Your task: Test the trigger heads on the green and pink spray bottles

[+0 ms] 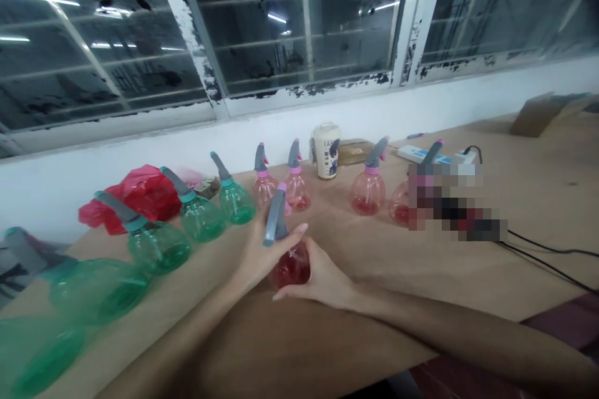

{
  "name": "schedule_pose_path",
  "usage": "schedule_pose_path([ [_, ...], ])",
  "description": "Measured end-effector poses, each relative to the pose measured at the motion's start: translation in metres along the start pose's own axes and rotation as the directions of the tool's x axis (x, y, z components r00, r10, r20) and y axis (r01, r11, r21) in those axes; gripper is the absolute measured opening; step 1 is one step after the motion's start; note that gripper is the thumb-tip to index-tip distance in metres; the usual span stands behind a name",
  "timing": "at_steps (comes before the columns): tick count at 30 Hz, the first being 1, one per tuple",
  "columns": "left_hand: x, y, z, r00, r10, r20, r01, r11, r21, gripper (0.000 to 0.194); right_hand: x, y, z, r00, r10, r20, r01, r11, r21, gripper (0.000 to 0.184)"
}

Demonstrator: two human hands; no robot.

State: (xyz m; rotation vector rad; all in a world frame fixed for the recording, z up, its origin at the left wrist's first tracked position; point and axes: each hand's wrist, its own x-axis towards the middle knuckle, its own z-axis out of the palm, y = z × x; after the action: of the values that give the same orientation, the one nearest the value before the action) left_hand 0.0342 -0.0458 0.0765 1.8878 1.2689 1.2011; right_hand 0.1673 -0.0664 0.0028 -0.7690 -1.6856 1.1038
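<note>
A spray bottle [294,267] with red liquid and a grey-and-pink spray head stands on the brown tabletop before me, between both hands. My left hand [259,255] is closed round its upper part, thumb just below the spray head. Lower down, my right hand [330,277] wraps the bottle's body from the right. Behind are pink spray bottles [368,190], two left of the cup and one to its right, with another [400,202] partly covered by a blurred patch. Several green spray bottles [203,218] form a slanting row on the left.
A lidded paper cup [326,153] and a brown packet [355,151] stand near the wall. Red plastic bags [145,196] lie behind the green bottles. To the right are a white power strip [416,154], black cables [552,249] and a cardboard box [538,113].
</note>
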Motion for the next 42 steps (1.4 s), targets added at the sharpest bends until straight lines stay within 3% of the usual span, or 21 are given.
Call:
schedule_pose_path([
  [10, 0.000, -0.004, 0.007, 0.997, 0.031, -0.074, -0.023, 0.994, 0.104, 0.016, -0.003, -0.005, 0.004, 0.997, -0.060, -0.040, 0.060, 0.998, -0.002, 0.077],
  [21, -0.001, 0.014, 0.006, 0.995, 0.080, -0.062, -0.074, 0.994, 0.085, 0.016, -0.012, -0.002, 0.004, 0.999, 0.011, -0.035, -0.013, 0.998, -0.060, 0.078],
  [28, -0.004, 0.004, 0.006, 0.996, 0.065, -0.061, -0.059, 0.995, 0.082, 0.013, -0.007, 0.010, -0.007, 0.995, 0.102, 0.017, -0.096, 0.972, -0.216, 0.098],
  [35, -0.007, -0.005, 0.011, 0.993, 0.070, -0.090, -0.063, 0.995, 0.073, 0.021, -0.002, 0.018, -0.015, 0.996, 0.044, 0.074, -0.030, 0.982, -0.185, 0.091],
  [38, -0.007, -0.005, 0.012, 0.991, 0.085, -0.102, -0.077, 0.994, 0.074, 0.021, 0.000, 0.016, -0.016, 0.995, -0.011, 0.101, 0.031, 0.978, -0.206, 0.096],
  [42, -0.006, -0.002, 0.010, 0.991, 0.117, -0.063, -0.112, 0.991, 0.070, 0.028, 0.001, 0.019, -0.019, 0.993, 0.003, 0.119, 0.028, 0.967, -0.254, 0.103],
])
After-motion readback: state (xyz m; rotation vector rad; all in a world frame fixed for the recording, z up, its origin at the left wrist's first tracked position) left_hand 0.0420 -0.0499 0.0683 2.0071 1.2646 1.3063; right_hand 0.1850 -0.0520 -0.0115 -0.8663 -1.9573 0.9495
